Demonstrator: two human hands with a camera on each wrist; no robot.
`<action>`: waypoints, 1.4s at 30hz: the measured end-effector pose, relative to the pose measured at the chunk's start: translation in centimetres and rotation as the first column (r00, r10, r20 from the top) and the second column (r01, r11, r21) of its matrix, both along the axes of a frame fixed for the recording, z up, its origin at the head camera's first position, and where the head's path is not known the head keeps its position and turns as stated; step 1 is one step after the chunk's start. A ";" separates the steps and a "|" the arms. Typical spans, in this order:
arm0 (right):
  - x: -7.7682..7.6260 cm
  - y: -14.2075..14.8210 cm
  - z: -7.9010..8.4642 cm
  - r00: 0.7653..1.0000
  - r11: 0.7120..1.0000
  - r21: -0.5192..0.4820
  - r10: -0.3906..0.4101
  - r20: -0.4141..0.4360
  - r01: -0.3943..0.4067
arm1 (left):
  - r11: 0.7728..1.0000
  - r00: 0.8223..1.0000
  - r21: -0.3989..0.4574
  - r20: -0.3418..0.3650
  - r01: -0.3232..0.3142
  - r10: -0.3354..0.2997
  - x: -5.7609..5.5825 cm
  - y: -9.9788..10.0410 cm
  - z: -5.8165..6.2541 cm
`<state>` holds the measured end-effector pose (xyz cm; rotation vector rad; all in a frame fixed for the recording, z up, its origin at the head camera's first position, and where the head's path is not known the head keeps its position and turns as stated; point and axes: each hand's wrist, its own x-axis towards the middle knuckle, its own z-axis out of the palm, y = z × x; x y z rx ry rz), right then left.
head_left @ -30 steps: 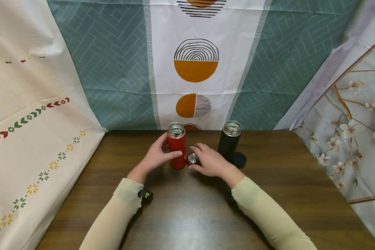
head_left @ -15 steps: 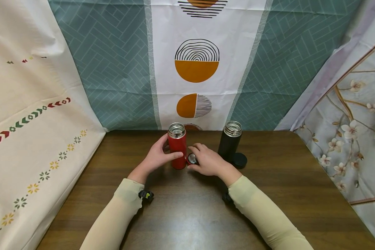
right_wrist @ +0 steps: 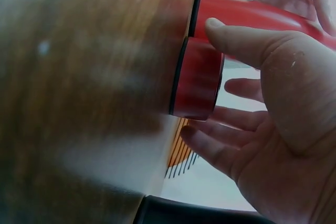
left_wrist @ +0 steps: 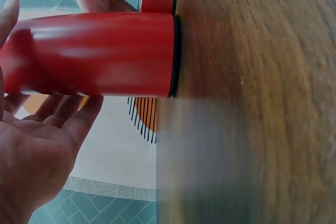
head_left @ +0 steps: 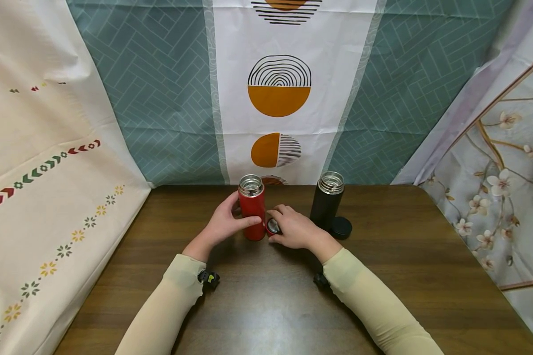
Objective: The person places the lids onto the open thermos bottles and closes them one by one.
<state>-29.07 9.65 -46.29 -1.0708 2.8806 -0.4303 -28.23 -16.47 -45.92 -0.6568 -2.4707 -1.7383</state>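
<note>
a red bottle [head_left: 250, 204] is stood upright on the brown wood-grained worktop [head_left: 257, 301], toward its far edge, with its bare metal mouth turned upward. it is held by the left grip [head_left: 222, 223], which is parted to the bottle's width: the thumb is laid across the front, and the fingers are curved around the far side.

just beside the bottle, on its right, a red lid [right_wrist: 197, 85] is set on the worktop, its silvery round face turned up. whether the lid and the bottle are touching cannot be told for certain. the lid is taken between the thumb and curved fingers of the right grip [head_left: 295, 228], which is closed no further than the lid's width; how firmly it is pinched cannot be told.

farther right, a black bottle [head_left: 323, 207] is stood with its metal mouth likewise uncovered, and a black lid [head_left: 341, 228] is placed at the right of its base. both forearms are covered by pale sleeves [head_left: 162, 303]. behind the worktop, a teal and white cloth [head_left: 169, 98] is hung, printed with orange half-circles; at the left a cream cloth [head_left: 40, 236] and at the right a flowered cloth [head_left: 488, 217] are seen.
</note>
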 end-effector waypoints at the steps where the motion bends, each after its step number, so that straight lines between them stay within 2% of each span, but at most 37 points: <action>1: 0.0 0.0 0.0 1.000 1.000 0.001 0.001 0.001 -0.001 | 1.000 1.000 0.000 -0.002 0.000 0.000 0.0 0.0 0.0; 42: -0.3 0.2 -0.4 0.999 1.000 0.016 0.022 0.041 -0.022 | 0.999 0.999 -0.008 0.001 -0.039 0.039 0.0 0.3 0.0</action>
